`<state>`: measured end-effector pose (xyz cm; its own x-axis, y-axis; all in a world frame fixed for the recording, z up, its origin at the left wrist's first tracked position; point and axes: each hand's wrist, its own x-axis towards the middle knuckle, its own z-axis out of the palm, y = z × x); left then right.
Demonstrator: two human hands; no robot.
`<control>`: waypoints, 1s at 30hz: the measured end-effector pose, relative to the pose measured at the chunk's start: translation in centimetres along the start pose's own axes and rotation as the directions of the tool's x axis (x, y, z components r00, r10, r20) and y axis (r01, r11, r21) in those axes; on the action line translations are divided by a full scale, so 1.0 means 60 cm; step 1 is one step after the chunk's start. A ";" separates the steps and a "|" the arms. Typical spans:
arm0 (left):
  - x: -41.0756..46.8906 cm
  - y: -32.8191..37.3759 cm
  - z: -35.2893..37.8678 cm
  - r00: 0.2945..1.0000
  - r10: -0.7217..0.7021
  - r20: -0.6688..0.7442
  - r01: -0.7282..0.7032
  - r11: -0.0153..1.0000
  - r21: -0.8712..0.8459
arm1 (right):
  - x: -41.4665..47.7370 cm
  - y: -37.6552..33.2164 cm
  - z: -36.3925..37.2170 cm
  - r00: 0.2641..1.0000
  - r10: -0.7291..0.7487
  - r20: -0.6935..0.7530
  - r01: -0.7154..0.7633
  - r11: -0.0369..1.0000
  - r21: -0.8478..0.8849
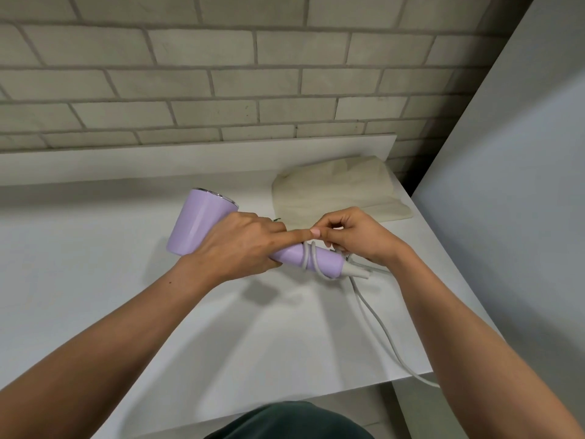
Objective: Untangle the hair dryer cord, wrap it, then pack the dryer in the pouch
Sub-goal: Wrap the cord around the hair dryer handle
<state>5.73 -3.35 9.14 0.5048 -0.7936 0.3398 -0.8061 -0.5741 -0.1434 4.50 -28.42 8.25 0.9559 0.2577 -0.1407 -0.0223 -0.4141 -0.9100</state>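
Hair dryer [202,223], lilac: held just above the white table [95,264], barrel pointing left, handle [323,259] pointing right.

Left hand [240,245]: fingers curled round the dryer where the handle meets the barrel. Index finger [300,234] stretched straight along the top of the handle.

Right hand [357,236]: over the handle's far end, fingers curled inward and pinching the grey cord [373,315] there. The exact contact is partly hidden by the knuckles.

Cord: two loops sit round the handle, between the two hands. The rest leaves the handle's end, runs toward the person across the table and drops over its near right edge.

Pouch [332,191]: cream cloth, lying flat on the table behind the hands, near the brick wall [221,74], apart from the dryer.
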 end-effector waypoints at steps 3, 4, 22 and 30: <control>0.000 -0.010 -0.004 0.990 -0.121 -0.076 0.117 0.991 -0.058 | -0.013 0.005 -0.003 0.999 -0.017 0.039 0.017 1.000 0.012; 0.000 -0.017 -0.006 0.981 -0.162 -0.108 0.153 0.984 -0.090 | -0.019 0.009 -0.006 0.998 -0.019 0.057 0.018 1.000 0.019; 0.003 -0.037 -0.006 0.750 -0.650 0.120 0.657 0.712 -0.248 | -0.076 -0.046 0.130 0.981 -0.054 0.187 0.169 0.712 -0.681; -0.007 -0.015 0.010 0.813 -0.479 0.333 0.499 0.866 0.028 | -0.079 -0.118 0.099 0.890 -0.450 0.074 0.281 0.412 -0.867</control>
<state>6.42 -2.61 8.59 0.8987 -0.4371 0.0357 -0.4379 -0.8988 0.0188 -1.58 -21.52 13.06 0.8390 0.4806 0.2552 0.5130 -0.8550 -0.0764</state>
